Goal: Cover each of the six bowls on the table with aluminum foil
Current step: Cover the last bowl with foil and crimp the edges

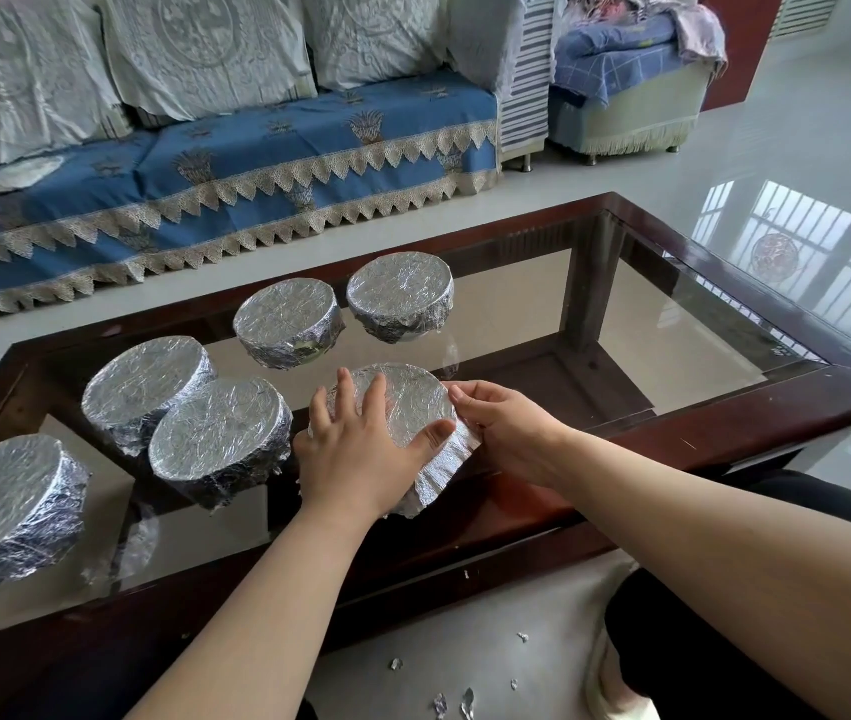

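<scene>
Six bowls stand on the glass table (672, 314), each under crinkled aluminum foil. The nearest one, the front bowl (413, 397), sits between my hands; its foil skirt (444, 470) flares loose at the near side. My left hand (355, 449) lies flat on the foil top with spread fingers and the thumb pressing the near rim. My right hand (506, 428) cups the bowl's right side, fingers curled against the foil edge. The other wrapped bowls stand at far right (400, 298), middle back (285, 319), left back (145, 384), left front (220, 433) and far left (7, 506).
A dark wooden frame (776, 407) rims the table. A blue-covered sofa (257, 163) runs behind it, with a loose foil sheet (15, 175) on the seat. Small foil scraps (454, 704) lie on the floor by my knees (724, 641).
</scene>
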Tool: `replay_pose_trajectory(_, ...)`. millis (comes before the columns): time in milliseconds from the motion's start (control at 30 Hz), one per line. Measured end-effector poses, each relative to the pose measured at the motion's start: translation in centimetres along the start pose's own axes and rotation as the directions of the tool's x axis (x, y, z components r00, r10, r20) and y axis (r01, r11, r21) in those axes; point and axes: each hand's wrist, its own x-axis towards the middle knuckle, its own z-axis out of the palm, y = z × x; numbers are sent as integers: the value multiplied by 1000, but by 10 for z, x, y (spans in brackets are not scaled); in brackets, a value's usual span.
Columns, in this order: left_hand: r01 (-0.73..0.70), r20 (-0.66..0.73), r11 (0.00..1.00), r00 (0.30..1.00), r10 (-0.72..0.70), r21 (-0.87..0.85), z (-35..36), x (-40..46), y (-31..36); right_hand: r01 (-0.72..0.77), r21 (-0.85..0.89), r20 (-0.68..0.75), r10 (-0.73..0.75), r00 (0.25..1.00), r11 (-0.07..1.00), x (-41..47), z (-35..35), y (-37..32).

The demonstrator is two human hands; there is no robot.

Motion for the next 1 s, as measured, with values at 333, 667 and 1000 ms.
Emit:
replay_pose_trajectory(333, -2, -11, 1000, 1000, 2, -6, 0, -1, -1, -6, 25, -195, 11, 981, 1000, 2, 7, 5)
replay_pose_trajectory(667, -1, -27, 1000, 1000, 1, -6, 1, 0, 0, -80, -348, -339, -46, 940, 934, 3, 14, 8)
replay_pose_trajectory(1000, 8, -19, 1000, 1000, -8, -3, 1, 0, 2, -24, -284, -402, -96, 911, 959, 7, 18, 5)
